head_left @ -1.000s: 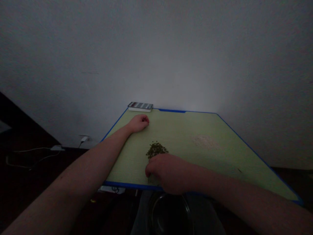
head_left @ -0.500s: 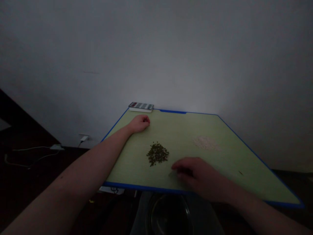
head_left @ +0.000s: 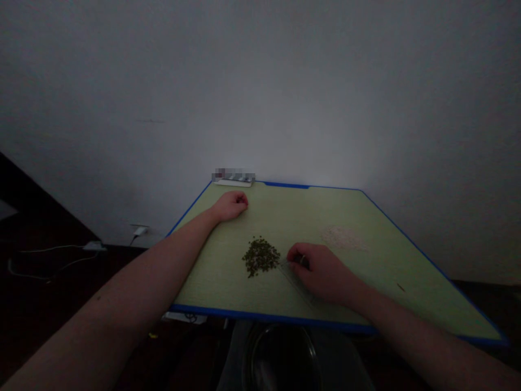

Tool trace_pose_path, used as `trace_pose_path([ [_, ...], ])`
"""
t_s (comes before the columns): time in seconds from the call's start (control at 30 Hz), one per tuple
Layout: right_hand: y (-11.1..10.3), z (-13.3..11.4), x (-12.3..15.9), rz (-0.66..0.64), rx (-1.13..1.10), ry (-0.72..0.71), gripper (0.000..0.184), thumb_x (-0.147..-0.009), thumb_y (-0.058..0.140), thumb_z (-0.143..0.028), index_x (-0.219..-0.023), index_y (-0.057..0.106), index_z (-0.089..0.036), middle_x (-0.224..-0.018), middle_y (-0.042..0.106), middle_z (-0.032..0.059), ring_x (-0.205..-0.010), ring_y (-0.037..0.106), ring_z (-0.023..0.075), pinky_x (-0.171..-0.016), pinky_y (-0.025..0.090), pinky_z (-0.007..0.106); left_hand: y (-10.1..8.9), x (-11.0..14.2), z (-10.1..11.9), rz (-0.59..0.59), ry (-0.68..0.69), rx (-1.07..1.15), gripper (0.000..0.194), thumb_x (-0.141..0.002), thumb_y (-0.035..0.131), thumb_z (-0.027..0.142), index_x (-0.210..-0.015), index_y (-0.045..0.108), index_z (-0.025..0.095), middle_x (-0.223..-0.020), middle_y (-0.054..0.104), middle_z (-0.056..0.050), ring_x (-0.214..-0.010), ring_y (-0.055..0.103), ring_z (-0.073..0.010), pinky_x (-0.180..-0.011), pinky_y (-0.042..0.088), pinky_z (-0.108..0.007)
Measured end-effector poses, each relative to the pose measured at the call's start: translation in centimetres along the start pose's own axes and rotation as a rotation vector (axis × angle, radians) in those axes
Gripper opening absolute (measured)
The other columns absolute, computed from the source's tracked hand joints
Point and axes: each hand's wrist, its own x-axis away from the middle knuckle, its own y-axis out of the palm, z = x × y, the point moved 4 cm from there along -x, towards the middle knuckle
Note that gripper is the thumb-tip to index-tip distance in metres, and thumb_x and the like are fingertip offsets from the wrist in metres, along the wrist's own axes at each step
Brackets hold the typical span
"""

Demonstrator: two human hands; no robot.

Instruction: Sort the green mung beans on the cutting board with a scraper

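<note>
On the pale green tabletop (head_left: 280,212), a loose pile of small dark green beans (head_left: 260,257) lies left of my right hand (head_left: 319,270). The thumb and fingers of that hand are pinched together at the pile's right side. A thin clear plastic strip (head_left: 293,282) runs from the pile's edge back under the hand, and I seem to grip it; its exact kind is hard to make out in the dim light. Farther back on the left, my left hand (head_left: 231,206) rests in a loose fist, with nothing visible in it.
Pale grains, like rice (head_left: 344,238), are spread right of centre. A thin dark sliver (head_left: 401,287) lies near the right edge. A flat box (head_left: 234,182) sits at the back left corner, by the wall. Below the front edge is a round glass bowl (head_left: 283,355).
My right hand has moved away from the front edge, toward the bean pile, and its fingers have closed. The clear strip now reaches the beans. My left hand has stayed put.
</note>
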Motion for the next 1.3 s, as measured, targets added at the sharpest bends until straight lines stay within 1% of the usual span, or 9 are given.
trace_pose_path([
  [0.2,-0.1,-0.2,0.0,0.015,0.011,-0.040,0.014,-0.074,0.050,-0.014,-0.081,0.062,-0.019,-0.078,0.065,0.0024,-0.067,0.055,0.0129,-0.060,0.038,0.024,0.0,-0.1,0.0,0.015,0.000,-0.011,0.015,-0.061,0.049,0.022,-0.070,0.058,0.015,-0.060,0.052,0.001,-0.057,0.046,-0.0109,-0.053,0.035,-0.024],
  [0.33,-0.7,0.7,0.2,-0.002,0.023,-0.005,0.015,-0.073,0.050,-0.013,-0.081,0.061,-0.019,-0.078,0.065,0.0025,-0.068,0.056,0.0134,-0.061,0.038,0.024,0.0,0.0,-0.1,0.004,-0.005,-0.004,0.014,-0.061,0.049,0.022,-0.070,0.058,0.015,-0.059,0.051,0.001,-0.056,0.045,-0.0108,-0.052,0.035,-0.024],
  [0.47,-1.2,1.3,0.1,0.008,0.033,0.018,0.014,-0.074,0.050,-0.016,-0.081,0.062,-0.019,-0.076,0.064,0.0021,-0.065,0.055,0.0131,-0.059,0.038,0.025,0.0,0.0,0.0,0.001,-0.012,0.002,0.013,-0.061,0.049,0.022,-0.069,0.057,0.016,-0.058,0.050,0.002,-0.055,0.044,-0.0105,-0.052,0.034,-0.024],
  [0.67,-1.1,0.4,-0.1,-0.007,0.017,-0.023,0.016,-0.074,0.049,-0.016,-0.083,0.062,-0.019,-0.076,0.064,0.0021,-0.064,0.055,0.0129,-0.059,0.038,0.025,0.0,0.1,0.2,-0.007,-0.025,0.007,0.013,-0.061,0.049,0.021,-0.069,0.057,0.016,-0.058,0.051,0.002,-0.056,0.046,-0.0111,-0.053,0.035,-0.024],
  [0.83,-0.7,0.4,-0.1,-0.027,0.016,-0.008,0.015,-0.075,0.050,-0.017,-0.082,0.062,-0.019,-0.076,0.065,0.0030,-0.065,0.055,0.0134,-0.059,0.038,0.025,-0.1,0.1,0.3,-0.008,-0.023,-0.001,0.013,-0.061,0.049,0.022,-0.069,0.058,0.016,-0.059,0.052,0.001,-0.056,0.046,-0.0114,-0.053,0.035,-0.024],
  [1.0,-0.5,-0.2,-0.5,-0.029,0.019,-0.052,0.016,-0.075,0.049,-0.016,-0.084,0.063,-0.018,-0.078,0.065,0.0033,-0.065,0.055,0.0129,-0.059,0.038,0.024,0.0,0.0,0.1,-0.005,-0.011,0.001,0.014,-0.061,0.048,0.022,-0.070,0.058,0.015,-0.060,0.052,0.001,-0.057,0.046,-0.0113,-0.053,0.036,-0.025],
  [1.1,-0.4,-0.4,-0.9,-0.017,0.028,-0.053,0.018,-0.074,0.049,-0.014,-0.084,0.063,-0.018,-0.077,0.065,0.0035,-0.065,0.055,0.0129,-0.060,0.038,0.024,0.0,0.1,0.1,-0.006,-0.007,0.001,0.015,-0.061,0.048,0.021,-0.070,0.058,0.015,-0.060,0.052,0.001,-0.057,0.046,-0.0113,-0.053,0.036,-0.024],
  [1.2,-0.5,0.0,-1.1,0.006,0.046,-0.020,0.018,-0.074,0.049,-0.014,-0.083,0.064,-0.017,-0.077,0.066,0.0039,-0.066,0.056,0.0133,-0.060,0.038,0.024,0.0,0.1,0.1,-0.015,-0.017,0.015,0.015,-0.061,0.048,0.022,-0.070,0.057,0.015,-0.059,0.051,0.001,-0.055,0.045,-0.0110,-0.052,0.035,-0.024],
  [1.3,-1.2,1.2,-1.1,0.031,0.086,0.025,0.018,-0.074,0.050,-0.015,-0.084,0.064,-0.017,-0.078,0.066,0.0044,-0.068,0.056,0.0140,-0.061,0.039,0.025,0.1,0.0,0.0,-0.017,-0.014,0.020,0.015,-0.061,0.049,0.022,-0.070,0.057,0.015,-0.059,0.051,0.001,-0.056,0.045,-0.0111,-0.052,0.035,-0.024],
])
